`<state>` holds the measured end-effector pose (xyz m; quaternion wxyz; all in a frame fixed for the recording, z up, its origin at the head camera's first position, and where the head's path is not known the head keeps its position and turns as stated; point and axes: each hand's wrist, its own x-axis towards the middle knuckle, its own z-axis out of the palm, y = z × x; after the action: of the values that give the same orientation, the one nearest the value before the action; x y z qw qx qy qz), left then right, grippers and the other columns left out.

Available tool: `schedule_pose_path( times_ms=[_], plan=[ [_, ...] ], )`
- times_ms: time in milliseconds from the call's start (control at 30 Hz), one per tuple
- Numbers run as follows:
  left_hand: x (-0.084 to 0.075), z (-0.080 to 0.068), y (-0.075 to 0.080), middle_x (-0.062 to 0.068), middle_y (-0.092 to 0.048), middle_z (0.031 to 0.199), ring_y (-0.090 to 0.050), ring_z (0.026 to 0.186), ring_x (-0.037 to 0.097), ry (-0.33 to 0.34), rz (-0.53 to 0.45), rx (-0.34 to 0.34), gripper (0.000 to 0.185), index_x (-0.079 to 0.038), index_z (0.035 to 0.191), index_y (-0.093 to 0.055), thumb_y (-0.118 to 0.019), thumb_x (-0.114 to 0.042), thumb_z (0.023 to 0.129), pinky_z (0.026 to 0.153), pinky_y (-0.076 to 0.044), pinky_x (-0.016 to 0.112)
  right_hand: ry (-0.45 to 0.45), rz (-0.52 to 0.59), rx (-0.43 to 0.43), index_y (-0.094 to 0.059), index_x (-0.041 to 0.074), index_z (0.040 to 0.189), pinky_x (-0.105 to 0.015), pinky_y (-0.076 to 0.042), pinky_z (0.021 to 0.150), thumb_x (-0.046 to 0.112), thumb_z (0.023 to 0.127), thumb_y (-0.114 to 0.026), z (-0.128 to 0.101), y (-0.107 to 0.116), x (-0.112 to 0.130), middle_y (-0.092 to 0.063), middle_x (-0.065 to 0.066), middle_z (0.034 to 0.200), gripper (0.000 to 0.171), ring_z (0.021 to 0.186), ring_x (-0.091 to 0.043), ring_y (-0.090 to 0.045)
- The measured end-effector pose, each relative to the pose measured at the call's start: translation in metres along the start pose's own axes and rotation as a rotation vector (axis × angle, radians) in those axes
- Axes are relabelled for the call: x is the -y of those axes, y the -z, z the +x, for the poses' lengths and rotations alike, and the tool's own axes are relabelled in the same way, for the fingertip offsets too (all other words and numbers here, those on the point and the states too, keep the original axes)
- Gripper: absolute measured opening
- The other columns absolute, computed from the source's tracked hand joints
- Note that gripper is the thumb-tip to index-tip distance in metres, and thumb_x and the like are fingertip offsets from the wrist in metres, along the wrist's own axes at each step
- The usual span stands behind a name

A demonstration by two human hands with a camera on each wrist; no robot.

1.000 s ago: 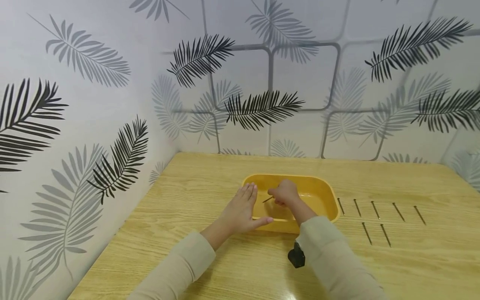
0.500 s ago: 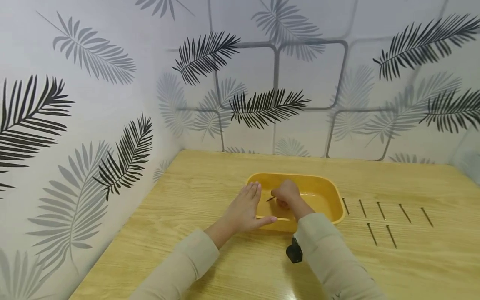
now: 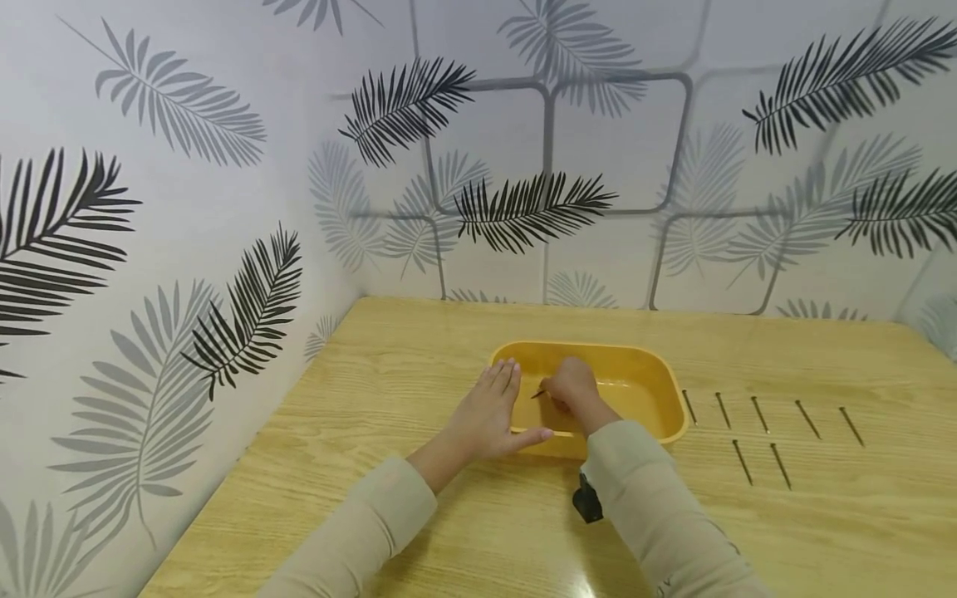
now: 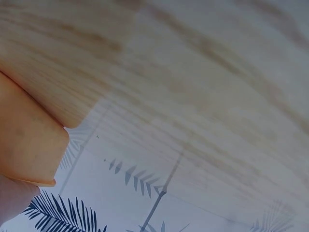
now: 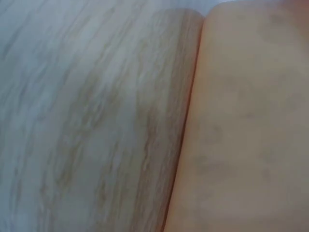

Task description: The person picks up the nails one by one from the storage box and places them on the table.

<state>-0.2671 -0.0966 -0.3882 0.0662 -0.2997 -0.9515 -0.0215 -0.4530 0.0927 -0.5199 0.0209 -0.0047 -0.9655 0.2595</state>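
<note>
A yellow plastic tray (image 3: 645, 400) sits on the wooden table. My left hand (image 3: 478, 415) rests over its left end, fingers straight and thumb along the front rim. Inside the tray, my right hand (image 3: 574, 386) has its fingers curled, pinching a thin dark nail (image 3: 537, 394); only one end pokes out on the left. The fingertips underneath are hidden. In the left wrist view, part of the left hand (image 4: 15, 199) touches the tray's edge (image 4: 31, 133). Only the outer tray wall (image 5: 241, 125) and table fill the right wrist view, with the nail out of sight.
To the right of the tray, several dark nails lie in two rows, including a back-row nail (image 3: 759, 414) and a front-row nail (image 3: 781, 465). A black device (image 3: 587, 500) is at the right wrist. Behind the table (image 3: 419, 349) stands a leaf-patterned wall (image 3: 493, 274).
The head view has shifted slightly. Less of the nail shows beyond my right fingers than a second ago. My left hand keeps its place on the tray.
</note>
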Motion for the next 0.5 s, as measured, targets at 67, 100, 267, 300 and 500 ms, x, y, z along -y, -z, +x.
schedule_pose_path(
  times_ms=[67, 100, 267, 300, 500],
  plan=[
    [0.0, 0.0, 0.0, 0.022, -0.016, 0.153, -0.014, 0.143, 0.032, 0.002, 0.0, 0.002, 0.095, 0.007, 0.145, -0.017, -0.035, -0.068, 0.088, 0.117, -0.016, 0.04, -0.024, 0.006, 0.036, -0.057, 0.009, 0.05, -0.028, -0.041, 0.043, 0.035, 0.072, -0.069, -0.013, 0.014, 0.011, -0.053, -0.005, 0.053, 0.035, 0.047, -0.019, -0.051],
    [0.0, 0.0, 0.0, 0.021, -0.016, 0.153, -0.014, 0.143, 0.031, 0.004, 0.0, 0.001, 0.095, 0.006, 0.145, -0.018, -0.034, -0.068, 0.088, 0.118, -0.016, 0.04, -0.038, 0.011, 0.055, -0.057, 0.008, 0.05, -0.028, -0.04, 0.043, 0.032, 0.073, -0.069, -0.026, 0.027, 0.022, -0.052, -0.004, 0.051, 0.035, 0.046, -0.019, -0.05],
    [0.0, 0.0, 0.0, 0.021, -0.016, 0.153, -0.014, 0.144, 0.031, 0.01, 0.003, 0.0, 0.094, 0.006, 0.145, -0.018, -0.037, -0.066, 0.088, 0.118, -0.016, 0.04, -0.048, 0.051, 0.096, -0.047, 0.009, 0.044, -0.02, -0.035, 0.041, 0.017, 0.078, -0.063, -0.109, 0.098, 0.083, -0.042, 0.0, 0.043, 0.038, 0.041, -0.012, -0.042],
    [0.0, 0.0, 0.0, 0.021, -0.016, 0.153, -0.014, 0.144, 0.031, 0.011, 0.006, 0.001, 0.094, 0.006, 0.145, -0.018, -0.037, -0.066, 0.088, 0.118, -0.015, 0.04, -0.048, 0.05, 0.094, -0.044, 0.01, 0.044, -0.018, -0.033, 0.042, 0.016, 0.078, -0.062, -0.118, 0.105, 0.09, -0.04, 0.001, 0.044, 0.039, 0.041, -0.011, -0.04],
    [0.001, 0.0, -0.001, 0.022, -0.017, 0.153, -0.014, 0.143, 0.032, 0.005, 0.008, 0.001, 0.094, 0.007, 0.145, -0.018, -0.038, -0.065, 0.089, 0.118, -0.016, 0.04, -0.088, 0.033, 0.093, -0.043, 0.01, 0.052, -0.017, -0.03, 0.044, 0.017, 0.08, -0.062, -0.13, 0.112, 0.099, -0.039, 0.001, 0.052, 0.035, 0.048, -0.012, -0.039]
  ],
)
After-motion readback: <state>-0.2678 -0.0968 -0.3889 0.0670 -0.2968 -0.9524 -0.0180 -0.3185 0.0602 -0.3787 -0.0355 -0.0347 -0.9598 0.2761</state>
